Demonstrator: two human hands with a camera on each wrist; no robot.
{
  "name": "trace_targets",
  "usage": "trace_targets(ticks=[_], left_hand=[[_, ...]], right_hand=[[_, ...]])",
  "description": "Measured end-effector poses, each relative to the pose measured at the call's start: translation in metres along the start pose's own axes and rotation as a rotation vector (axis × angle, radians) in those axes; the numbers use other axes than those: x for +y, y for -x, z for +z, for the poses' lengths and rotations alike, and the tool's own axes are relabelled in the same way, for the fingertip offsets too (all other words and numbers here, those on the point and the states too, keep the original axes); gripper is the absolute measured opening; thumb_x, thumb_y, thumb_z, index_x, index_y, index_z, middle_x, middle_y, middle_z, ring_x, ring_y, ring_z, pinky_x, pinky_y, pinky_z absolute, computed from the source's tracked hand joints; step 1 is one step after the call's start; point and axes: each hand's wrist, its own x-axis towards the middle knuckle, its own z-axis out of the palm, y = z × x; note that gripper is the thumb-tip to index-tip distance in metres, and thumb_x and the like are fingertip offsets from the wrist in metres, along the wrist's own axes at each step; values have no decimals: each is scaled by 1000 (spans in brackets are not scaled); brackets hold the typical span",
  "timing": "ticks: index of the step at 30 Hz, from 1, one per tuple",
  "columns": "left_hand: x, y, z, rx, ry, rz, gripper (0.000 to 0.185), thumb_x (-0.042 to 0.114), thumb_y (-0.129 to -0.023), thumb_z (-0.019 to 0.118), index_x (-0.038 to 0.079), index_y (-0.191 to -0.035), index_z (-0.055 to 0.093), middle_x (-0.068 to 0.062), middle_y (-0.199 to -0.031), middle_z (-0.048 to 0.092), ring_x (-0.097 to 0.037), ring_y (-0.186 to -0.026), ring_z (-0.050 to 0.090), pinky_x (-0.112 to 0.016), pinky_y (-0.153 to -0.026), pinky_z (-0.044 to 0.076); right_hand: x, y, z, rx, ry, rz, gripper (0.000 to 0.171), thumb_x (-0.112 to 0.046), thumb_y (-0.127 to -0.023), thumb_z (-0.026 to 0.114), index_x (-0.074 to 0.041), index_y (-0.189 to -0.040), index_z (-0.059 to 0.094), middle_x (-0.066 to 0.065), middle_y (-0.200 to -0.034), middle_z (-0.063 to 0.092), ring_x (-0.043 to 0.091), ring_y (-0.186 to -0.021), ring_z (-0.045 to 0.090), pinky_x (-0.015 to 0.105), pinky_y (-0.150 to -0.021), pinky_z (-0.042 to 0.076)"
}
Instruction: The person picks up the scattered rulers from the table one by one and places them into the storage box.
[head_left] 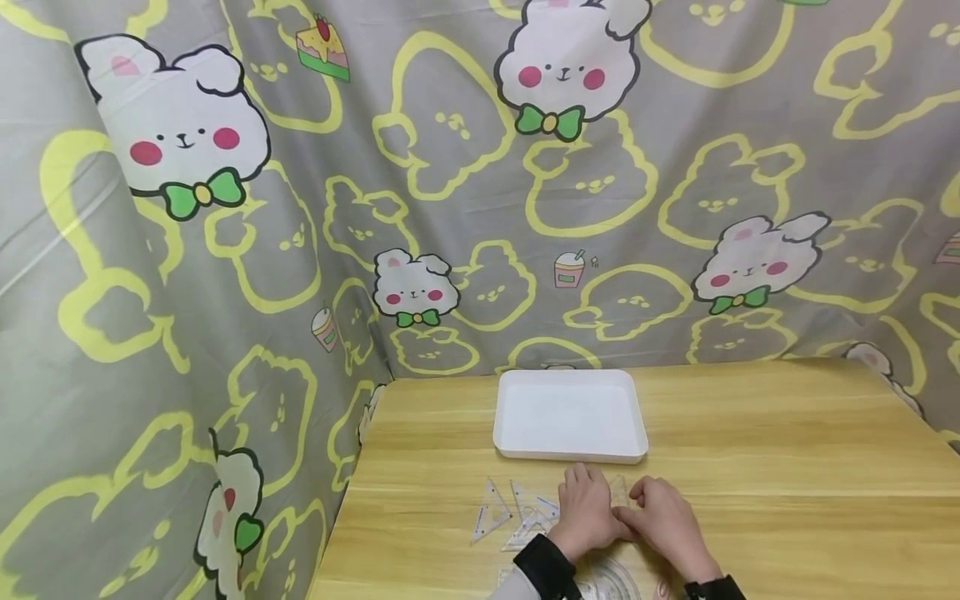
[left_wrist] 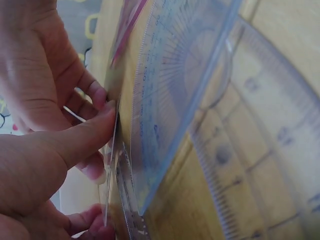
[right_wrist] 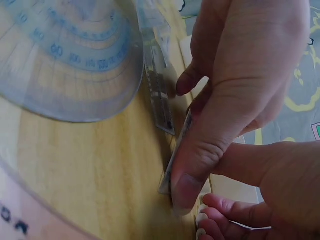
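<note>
Both hands on the clear ruler — near edge of tabletop (head_left: pixel 750 467)

Your left hand (head_left: pixel 587 510) and right hand (head_left: pixel 664 518) pinch a thin clear ruler (right_wrist: pixel 176 150) on edge, before the white tray (head_left: pixel 570 454) — keep thumbs low so it can't flex or slip.

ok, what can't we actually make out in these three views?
- Head: the thin clear ruler both hands pinch is hidden behind the left hand and right hand.
- Head: protractor cut off by the bottom edge.
- Wrist views: ruler markings blurred, unreadable.
- White tray: missing from left wrist view.
</note>
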Motion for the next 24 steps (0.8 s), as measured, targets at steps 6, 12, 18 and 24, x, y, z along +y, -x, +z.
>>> trace_targets(ticks=[6,12,18,24], left_hand=[[-2,-7,-5,-36,135,3,65,43,-68,98,13,-105,53,4,-83,52,-9,-73,50,-23,-62,42],[-12,-8,-11,-29,456,44,22,13,-88,80,12,-97,60,10,-71,61,-2,-63,52,-17,-57,41],[-13,-8,-22,-28,654,-18,9,11,-89,81,9,-88,72,8,-73,73,5,-60,58,-14,-57,47],[-15,-9,-31,-58,894,-71,5,3,-92,75,6,-92,72,-4,-72,75,-4,-50,61,-19,-49,48]], right_hand=[[0,-2,-4,-37,-57,56,39,-32,-86,84,2,-98,69,3,-85,64,18,-77,56,36,-69,47],[-2,-1,-9,-36,-134,90,42,-36,-93,78,3,-105,70,4,-88,70,17,-79,60,33,-70,48],[3,1,-12,30,-249,97,41,-18,-91,81,9,-119,67,8,-93,73,17,-80,69,25,-69,52],[2,2,-15,84,-311,100,52,-20,-90,84,8,-128,62,16,-103,74,18,-84,72,24,-70,54]])
